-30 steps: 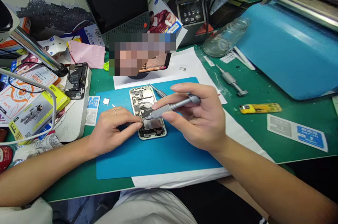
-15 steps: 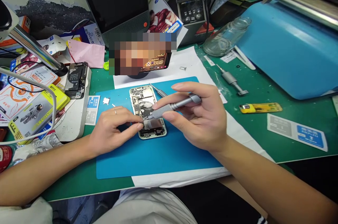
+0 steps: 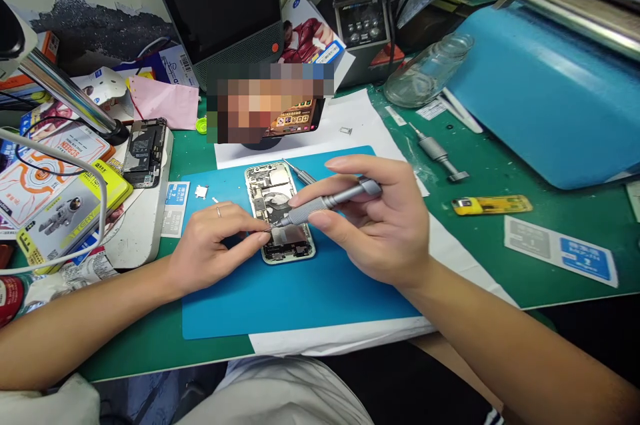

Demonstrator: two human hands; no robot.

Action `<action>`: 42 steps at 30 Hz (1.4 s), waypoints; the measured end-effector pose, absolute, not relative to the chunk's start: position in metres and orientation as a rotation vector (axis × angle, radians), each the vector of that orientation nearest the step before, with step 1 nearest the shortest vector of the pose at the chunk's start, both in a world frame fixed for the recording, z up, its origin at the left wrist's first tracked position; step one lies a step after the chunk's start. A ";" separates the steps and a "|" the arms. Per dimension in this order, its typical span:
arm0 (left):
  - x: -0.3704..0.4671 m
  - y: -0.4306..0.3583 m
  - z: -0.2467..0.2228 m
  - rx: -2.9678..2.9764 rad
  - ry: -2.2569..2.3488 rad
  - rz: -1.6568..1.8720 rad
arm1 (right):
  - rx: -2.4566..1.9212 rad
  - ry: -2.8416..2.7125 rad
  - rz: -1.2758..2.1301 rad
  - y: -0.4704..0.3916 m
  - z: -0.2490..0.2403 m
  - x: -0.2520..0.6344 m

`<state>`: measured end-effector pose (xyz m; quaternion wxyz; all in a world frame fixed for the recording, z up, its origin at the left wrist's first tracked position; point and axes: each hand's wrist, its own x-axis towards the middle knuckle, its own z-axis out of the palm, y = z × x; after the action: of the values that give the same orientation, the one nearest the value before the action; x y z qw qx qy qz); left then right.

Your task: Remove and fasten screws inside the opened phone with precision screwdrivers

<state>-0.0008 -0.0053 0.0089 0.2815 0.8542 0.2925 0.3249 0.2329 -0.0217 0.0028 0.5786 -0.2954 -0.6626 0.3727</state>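
Observation:
An opened phone (image 3: pixel 283 190) with its inner parts exposed lies on a blue mat (image 3: pixel 300 305). My right hand (image 3: pixel 383 225) is closed around a grey screwdriver (image 3: pixel 320 205), which slants down to the left over the phone. At the phone's left edge, my left hand (image 3: pixel 215 241) has its thumb and index finger pinched together beside the screwdriver's tip. Whatever those fingertips hold is too small to make out. Behind my right fingers, a second thin tool (image 3: pixel 302 173) rests by the phone's upper right corner.
A small metal part (image 3: pixel 201 192) lies left of the phone. Another phone body (image 3: pixel 145 153) sits on a white block. To the right are another screwdriver (image 3: pixel 437 153), a yellow cutter (image 3: pixel 493 205) and a glass jar (image 3: pixel 425 75). A propped-up phone (image 3: pixel 300 118) stands behind the mat.

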 end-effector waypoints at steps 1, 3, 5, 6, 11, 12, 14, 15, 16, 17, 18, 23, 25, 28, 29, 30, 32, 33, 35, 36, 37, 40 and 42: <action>-0.001 -0.005 0.009 2.289 0.781 0.874 | -0.692 -1.553 0.870 -0.022 0.003 0.233; 0.000 -0.005 0.009 2.289 0.774 0.883 | -0.699 -1.557 0.867 -0.022 0.003 0.233; 0.000 -0.005 0.010 2.291 0.774 0.882 | -0.704 -1.560 0.871 -0.022 0.002 0.233; 0.000 -0.005 0.010 2.291 0.774 0.878 | -0.705 -1.560 0.875 -0.022 0.002 0.233; 0.000 -0.005 0.009 2.293 0.763 0.880 | -0.700 -1.556 0.895 -0.023 0.001 0.232; 0.000 -0.005 0.009 2.294 0.761 0.883 | -0.698 -1.554 0.898 -0.023 0.002 0.232; 0.000 -0.005 0.009 2.295 0.759 0.887 | -0.694 -1.552 0.902 -0.023 0.002 0.232; 0.000 -0.005 0.009 2.296 0.757 0.887 | -0.693 -1.554 0.902 -0.023 0.002 0.232; 0.000 -0.005 0.009 2.298 0.756 0.887 | -0.693 -1.558 0.899 -0.022 0.002 0.232; 0.000 -0.005 0.009 2.299 0.754 0.887 | -0.694 -1.563 0.894 -0.022 0.002 0.231; 0.000 -0.006 0.009 2.300 0.752 0.887 | -0.695 -1.569 0.888 -0.022 0.002 0.231; 0.000 -0.006 0.010 2.301 0.755 0.885 | -0.709 -1.583 0.873 -0.022 0.001 0.231; 0.000 -0.006 0.010 2.296 0.767 0.889 | -0.724 -1.585 0.859 -0.022 0.001 0.232; 0.000 -0.006 0.009 2.288 0.781 0.895 | -0.737 -1.580 0.824 -0.023 0.002 0.232; 0.000 -0.006 0.009 2.285 0.783 0.897 | -0.737 -1.577 0.818 -0.023 0.002 0.232; 0.000 -0.006 0.009 2.281 0.785 0.899 | -0.733 -1.575 0.813 -0.022 0.002 0.232; 0.000 -0.006 0.009 2.276 0.791 0.902 | -0.726 -1.572 0.803 -0.022 0.003 0.232; 0.000 -0.006 0.009 2.275 0.794 0.903 | -0.724 -1.572 0.797 -0.022 0.003 0.232; 0.000 -0.006 0.009 2.279 0.795 0.905 | -0.720 -1.573 0.780 -0.022 0.003 0.232; 0.000 -0.006 0.009 2.282 0.794 0.904 | -0.724 -1.573 0.774 -0.022 0.003 0.232; 0.000 -0.006 0.009 2.283 0.795 0.906 | -0.729 -1.574 0.767 -0.022 0.004 0.232; 0.001 -0.006 0.008 2.285 0.807 0.901 | -0.755 -1.581 0.759 -0.022 0.003 0.232; 0.001 -0.006 0.009 2.288 0.812 0.894 | -0.754 -1.585 0.765 -0.022 0.003 0.232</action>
<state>0.0007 -0.0055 0.0086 0.2738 0.8505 0.3018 0.3325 0.2320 -0.0217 0.0032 0.5756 -0.3218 -0.6770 0.3268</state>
